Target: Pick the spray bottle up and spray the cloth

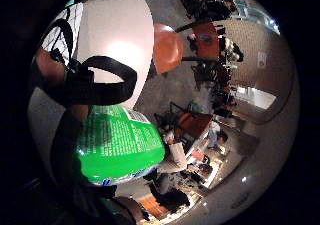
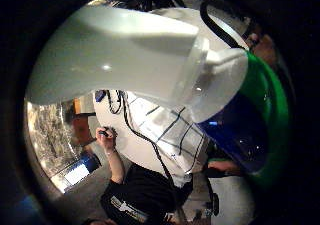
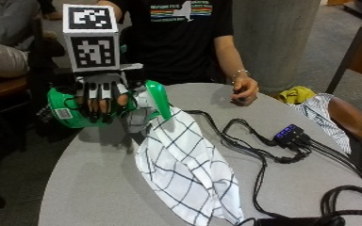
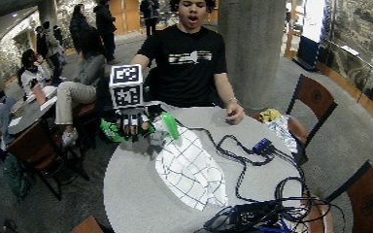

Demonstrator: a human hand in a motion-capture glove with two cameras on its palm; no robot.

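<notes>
My gloved right hand point(image 3: 102, 98) grips a green spray bottle point(image 3: 63, 112) around its neck and holds it tipped sideways above the left edge of the round grey table point(image 3: 93, 188). The bottle's white and green spray head point(image 3: 156, 100) points towards a white cloth with a dark grid point(image 3: 184, 169), which lies spread on the table just beside the head. In the wide outside view, the hand point(image 4: 133, 121) holds the bottle point(image 4: 112, 130) next to the cloth point(image 4: 190, 170). The green labelled body point(image 1: 120, 145) fills the little finger side view; the white spray head point(image 2: 125, 55) looms over the cloth point(image 2: 172, 130).
The person's bare left hand point(image 3: 243, 89) rests on the table's far side. Black cables point(image 3: 250, 146) and a small hub point(image 3: 287, 134) run across the right half. A chair point(image 3: 357, 56) with clothes point(image 3: 322, 110) stands at the right.
</notes>
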